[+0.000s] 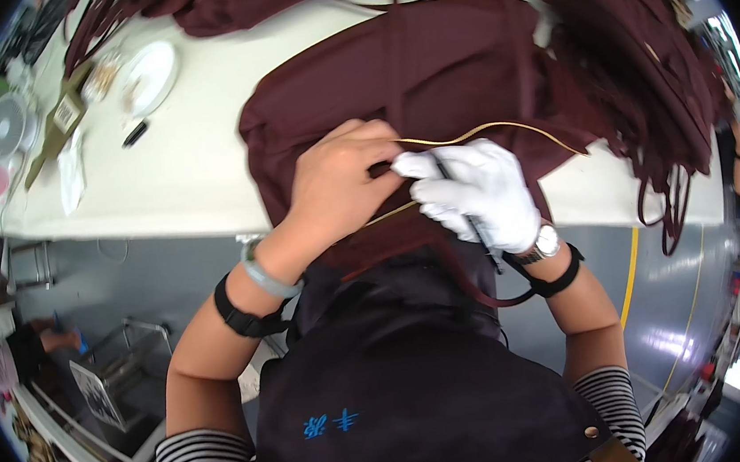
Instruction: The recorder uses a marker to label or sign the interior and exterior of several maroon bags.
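Observation:
A maroon fabric bag (329,81) with long straps lies over the table's near edge in front of me. My bare left hand (351,172) pinches the bag near a gold-toned zipper (500,125). Touching its fingertips is my right hand (473,191), in a white glove, with a slim black pen-like tool (483,240) held in its fingers and pointing back towards me. The zipper's gold line curves from the left fingertips to the right. What exactly the fingertips pinch between them is hidden.
More maroon bags with straps lie on the white table (214,139) at the far side and right (635,65). On the left are a white plate (149,78), a black marker-like object (135,134), an olive fabric strip (59,124) and small fans (7,125). A metal-framed stool (101,390) stands lower left.

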The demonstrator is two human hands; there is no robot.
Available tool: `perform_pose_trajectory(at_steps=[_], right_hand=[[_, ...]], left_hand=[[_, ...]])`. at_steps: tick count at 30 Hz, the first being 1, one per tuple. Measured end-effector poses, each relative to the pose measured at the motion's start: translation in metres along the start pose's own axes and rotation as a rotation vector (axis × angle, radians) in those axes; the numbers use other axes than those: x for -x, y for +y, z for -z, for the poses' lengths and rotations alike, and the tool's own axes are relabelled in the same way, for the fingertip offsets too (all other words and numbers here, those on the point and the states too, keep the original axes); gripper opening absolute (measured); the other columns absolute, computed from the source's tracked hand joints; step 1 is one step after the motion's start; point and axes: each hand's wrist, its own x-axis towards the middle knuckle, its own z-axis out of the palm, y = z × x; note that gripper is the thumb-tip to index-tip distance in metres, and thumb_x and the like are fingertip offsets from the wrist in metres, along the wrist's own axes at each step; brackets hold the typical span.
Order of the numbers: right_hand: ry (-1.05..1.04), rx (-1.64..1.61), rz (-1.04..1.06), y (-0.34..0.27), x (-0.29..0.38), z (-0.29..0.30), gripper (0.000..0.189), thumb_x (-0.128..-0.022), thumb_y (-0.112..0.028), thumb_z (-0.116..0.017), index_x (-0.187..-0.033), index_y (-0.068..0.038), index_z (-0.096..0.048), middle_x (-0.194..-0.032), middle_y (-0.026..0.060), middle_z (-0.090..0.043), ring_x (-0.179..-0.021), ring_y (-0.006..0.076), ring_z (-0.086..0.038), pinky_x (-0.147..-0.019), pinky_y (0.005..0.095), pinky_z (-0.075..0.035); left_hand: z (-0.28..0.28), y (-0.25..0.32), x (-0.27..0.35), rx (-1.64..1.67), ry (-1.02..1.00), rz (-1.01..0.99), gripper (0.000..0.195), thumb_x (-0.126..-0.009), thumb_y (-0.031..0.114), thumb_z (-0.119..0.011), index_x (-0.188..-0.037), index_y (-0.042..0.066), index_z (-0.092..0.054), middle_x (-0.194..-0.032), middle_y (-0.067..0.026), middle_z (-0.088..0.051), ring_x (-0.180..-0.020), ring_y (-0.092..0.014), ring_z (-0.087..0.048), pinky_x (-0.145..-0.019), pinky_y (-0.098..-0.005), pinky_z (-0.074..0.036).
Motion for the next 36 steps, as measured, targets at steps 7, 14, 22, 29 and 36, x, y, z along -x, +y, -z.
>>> perform_pose_trajectory(at_steps=[7, 14, 22, 29, 36], right_hand=[[0.605, -0.675, -0.486, -0.005, 0.047, 0.022, 0.023, -0.074, -0.013, -0.071, -0.094, -0.003, -0.066, -0.07, 0.0056, -0.062, -0.053, 0.0188, -0.058, -0.05, 0.03, -0.046], [0.707, 0.359, -0.048, 0.049, 0.061, 0.059, 0.044, -0.069, 0.001, -0.076, -0.103, -0.01, -0.051, -0.113, 0.0147, -0.067, -0.087, 0.0266, -0.065, -0.072, 0.0346, -0.049], [0.644, 0.084, -0.209, 0.064, 0.039, 0.074, 0.032, -0.079, 0.005, -0.069, -0.098, -0.007, -0.047, -0.093, 0.0109, -0.067, -0.08, 0.0261, -0.068, -0.068, 0.032, -0.054], [0.735, -0.142, -0.351, 0.07, 0.033, 0.074, 0.03, -0.081, 0.003, -0.069, -0.101, -0.006, -0.048, -0.093, 0.007, -0.067, -0.081, 0.017, -0.066, -0.073, 0.0288, -0.052], [0.775, -0.301, -0.415, 0.064, 0.03, 0.077, 0.032, -0.08, 0.007, -0.069, -0.101, -0.004, -0.047, -0.098, 0.0093, -0.067, -0.081, 0.0126, -0.064, -0.073, 0.0268, -0.053]], left_hand=[[0.009, 0.009, 0.002, 0.061, -0.047, 0.02, 0.021, -0.07, 0.0, -0.072, -0.091, 0.001, -0.069, -0.092, -0.0086, -0.065, -0.088, -0.024, -0.062, -0.077, -0.0314, -0.05], [-0.011, 0.076, -0.015, -0.533, -0.076, -0.225, 0.046, -0.068, 0.003, -0.071, -0.113, 0.012, -0.064, -0.133, -0.0133, -0.049, -0.121, -0.036, -0.046, -0.099, -0.0465, -0.041], [-0.078, 0.073, -0.059, -0.532, 0.09, -0.225, 0.058, -0.068, 0.008, -0.075, -0.123, 0.017, -0.058, -0.135, -0.0142, -0.047, -0.116, -0.033, -0.048, -0.1, -0.0453, -0.038], [-0.082, 0.07, -0.064, -0.518, 0.117, -0.225, 0.059, -0.068, 0.013, -0.079, -0.122, 0.018, -0.058, -0.127, -0.0126, -0.052, -0.102, -0.029, -0.054, -0.094, -0.0411, -0.041], [-0.082, 0.057, -0.066, -0.394, 0.175, -0.306, 0.042, -0.071, 0.013, -0.076, -0.112, 0.016, -0.067, -0.094, -0.0051, -0.057, -0.084, -0.021, -0.056, -0.076, -0.0356, -0.04]])
